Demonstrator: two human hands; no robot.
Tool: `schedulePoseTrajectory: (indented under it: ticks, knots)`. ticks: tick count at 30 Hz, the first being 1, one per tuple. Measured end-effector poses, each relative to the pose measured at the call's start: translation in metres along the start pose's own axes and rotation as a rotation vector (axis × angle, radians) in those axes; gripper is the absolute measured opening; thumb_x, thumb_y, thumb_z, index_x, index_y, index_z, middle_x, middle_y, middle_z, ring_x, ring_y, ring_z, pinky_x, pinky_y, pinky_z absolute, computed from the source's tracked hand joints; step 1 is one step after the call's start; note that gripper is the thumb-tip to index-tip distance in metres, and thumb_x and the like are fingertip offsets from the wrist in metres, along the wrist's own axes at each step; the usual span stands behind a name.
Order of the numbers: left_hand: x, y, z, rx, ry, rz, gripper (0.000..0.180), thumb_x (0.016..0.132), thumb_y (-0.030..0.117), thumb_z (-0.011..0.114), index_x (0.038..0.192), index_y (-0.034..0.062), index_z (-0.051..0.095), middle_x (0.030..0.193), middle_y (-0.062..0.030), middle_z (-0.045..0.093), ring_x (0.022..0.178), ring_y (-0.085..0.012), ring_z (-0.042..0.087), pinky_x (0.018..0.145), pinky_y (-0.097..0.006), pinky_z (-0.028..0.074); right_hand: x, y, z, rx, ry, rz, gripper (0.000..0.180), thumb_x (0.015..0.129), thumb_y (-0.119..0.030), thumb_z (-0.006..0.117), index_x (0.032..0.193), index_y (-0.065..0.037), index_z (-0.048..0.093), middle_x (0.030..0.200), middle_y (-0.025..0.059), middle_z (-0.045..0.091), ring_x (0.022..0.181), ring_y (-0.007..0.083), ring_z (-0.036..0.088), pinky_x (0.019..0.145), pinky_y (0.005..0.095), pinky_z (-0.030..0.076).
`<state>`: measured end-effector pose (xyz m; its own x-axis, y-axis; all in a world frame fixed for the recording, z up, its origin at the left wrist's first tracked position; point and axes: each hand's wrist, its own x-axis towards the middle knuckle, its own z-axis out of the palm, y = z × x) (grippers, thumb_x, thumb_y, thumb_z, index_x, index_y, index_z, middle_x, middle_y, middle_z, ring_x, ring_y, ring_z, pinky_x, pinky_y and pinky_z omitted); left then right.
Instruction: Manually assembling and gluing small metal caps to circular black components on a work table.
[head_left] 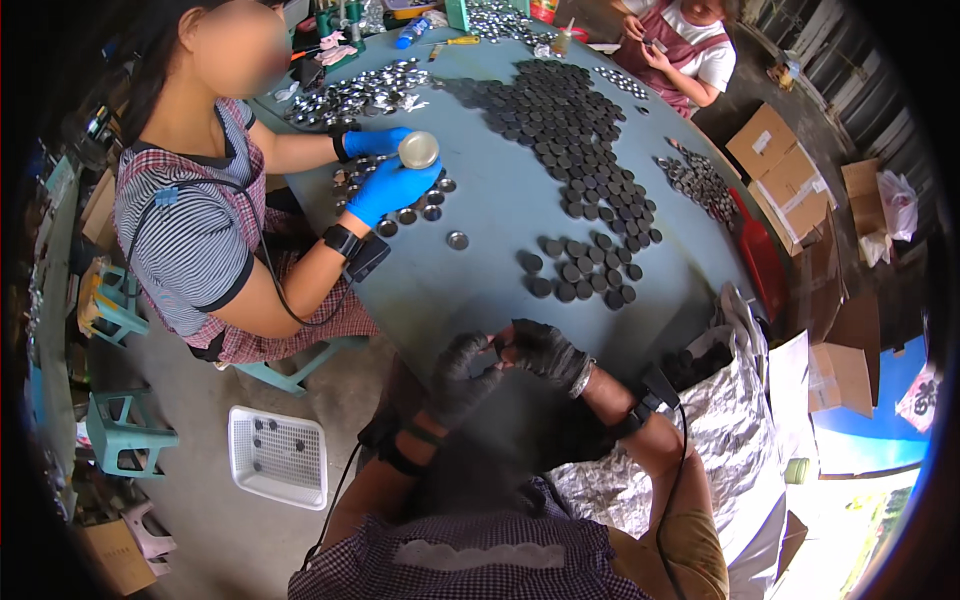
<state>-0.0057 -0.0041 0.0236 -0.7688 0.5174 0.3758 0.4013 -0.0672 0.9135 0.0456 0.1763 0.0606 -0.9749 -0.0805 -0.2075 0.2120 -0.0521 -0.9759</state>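
Note:
My left hand point(465, 372) and my right hand point(545, 352), both in dark gloves with bare fingertips, meet in front of me at the near edge of the table. Their fingers are pinched together around something small and dark that I cannot make out. Just beyond them sits a loose cluster of black round caps point(583, 268) on the blue-grey table point(440, 290). A much larger spread of black caps point(565, 125) reaches from there toward the far side.
At left, a co-worker in blue gloves point(385, 190) holds a round pale disc point(419, 150) above several shiny caps point(405, 216). Another person point(680, 50) works at the far right. A red dustpan point(760, 255) leans by the right edge; a white basket point(278, 455) stands on the floor.

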Motion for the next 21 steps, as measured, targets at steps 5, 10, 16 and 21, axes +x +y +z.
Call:
schedulePoseTrajectory:
  ticks: [5, 10, 16, 21]
  knots:
    - [0.009, -0.017, -0.021, 0.329, 0.066, 0.081, 0.033, 0.076, 0.007, 0.07, 0.106, 0.0021, 0.059, 0.099, -0.0091, 0.061, 0.087, -0.0218, 0.06, 0.078, -0.034, 0.049, 0.09, -0.009, -0.011, -0.857, 0.348, -0.243, 0.023, 0.079, -0.019, 0.068, 0.096, -0.006, 0.061, 0.086, 0.0097, 0.064, 0.075, 0.0225, 0.063, 0.066, 0.0344, 0.05]
    - [0.015, 0.002, -0.031, 0.508, 0.021, 0.128, 0.028, 0.076, 0.009, 0.068, 0.102, 0.0033, 0.06, 0.097, -0.0122, 0.062, 0.087, -0.0284, 0.061, 0.08, -0.038, 0.049, 0.167, -0.019, -0.019, -1.042, 0.413, -0.406, 0.021, 0.076, -0.02, 0.068, 0.09, -0.008, 0.059, 0.091, 0.0149, 0.062, 0.087, 0.0339, 0.06, 0.076, 0.0442, 0.048]
    - [0.007, -0.018, -0.021, 0.286, 0.103, 0.144, 0.029, 0.074, 0.002, 0.069, 0.101, 0.0035, 0.06, 0.095, -0.0124, 0.062, 0.088, -0.029, 0.061, 0.08, -0.038, 0.049, 0.2, 0.002, -0.018, -1.479, 0.343, -0.157, 0.009, 0.075, -0.02, 0.064, 0.08, -0.012, 0.066, 0.087, 0.0112, 0.065, 0.088, 0.0302, 0.061, 0.079, 0.0422, 0.049]
    - [-0.003, -0.037, -0.016, 0.26, 0.075, 0.135, 0.032, 0.074, -0.003, 0.068, 0.104, 0.0027, 0.058, 0.099, -0.0122, 0.061, 0.089, -0.0267, 0.061, 0.081, -0.037, 0.05, 0.147, -0.008, -0.023, -1.605, 0.237, -0.072, 0.013, 0.08, -0.02, 0.06, 0.087, -0.011, 0.065, 0.096, 0.0105, 0.064, 0.096, 0.0278, 0.059, 0.084, 0.0402, 0.047]
